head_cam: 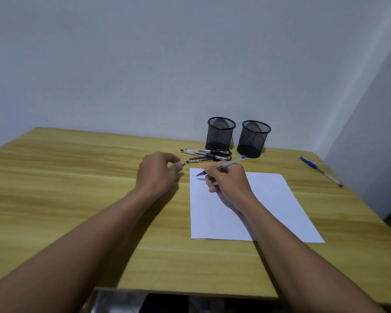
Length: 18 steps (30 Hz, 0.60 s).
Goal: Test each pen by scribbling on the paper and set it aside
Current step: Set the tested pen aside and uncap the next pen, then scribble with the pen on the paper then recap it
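A white sheet of paper (269, 206) lies on the wooden table. My right hand (228, 181) grips a blue pen (231, 163) in a writing hold, its uncapped tip just above the sheet's top left corner. My left hand (158, 172) hovers left of the sheet and pinches a small blue pen cap (182, 165) at its fingertips. A pile of several black pens (207, 155) lies just behind the paper. One blue capped pen (321, 171) lies alone near the table's right edge.
Two black mesh pen cups (220, 133) (254, 138) stand side by side at the back, behind the pile of pens. The table (77, 177) meets a pale wall at the back and on the right. Its front edge is near my elbows.
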{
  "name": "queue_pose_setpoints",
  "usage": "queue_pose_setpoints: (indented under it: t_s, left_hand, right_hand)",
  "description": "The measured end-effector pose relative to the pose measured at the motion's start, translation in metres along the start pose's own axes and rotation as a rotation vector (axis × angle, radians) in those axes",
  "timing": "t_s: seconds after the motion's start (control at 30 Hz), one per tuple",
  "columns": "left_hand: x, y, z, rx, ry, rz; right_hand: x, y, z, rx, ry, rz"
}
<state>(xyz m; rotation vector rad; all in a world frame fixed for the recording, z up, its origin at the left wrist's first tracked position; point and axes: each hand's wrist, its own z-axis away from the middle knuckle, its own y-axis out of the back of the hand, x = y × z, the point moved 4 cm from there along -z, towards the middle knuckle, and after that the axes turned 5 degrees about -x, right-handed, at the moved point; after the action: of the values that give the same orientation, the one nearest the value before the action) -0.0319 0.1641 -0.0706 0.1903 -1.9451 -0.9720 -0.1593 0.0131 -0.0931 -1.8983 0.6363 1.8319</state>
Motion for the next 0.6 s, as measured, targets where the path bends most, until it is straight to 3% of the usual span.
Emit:
queue_pose_setpoints:
  t_s: [0.1,0.27,0.6]
  left_hand:
    - [0.005,-0.004,0.03,-0.076,-0.131,-0.088]
    - [0.002,-0.012,0.048,-0.167,-0.175,-0.315]
    - [-0.004,-0.017,0.047,-0.153,-0.172,-0.32]
  right_hand:
    - [0.005,0.001,0.001,0.016,0.013,0.052]
    - [0.005,0.001,0.001,0.025,0.037,0.111]
    - [0.01,0.0,-0.001,-0.002,0.043,0.188]
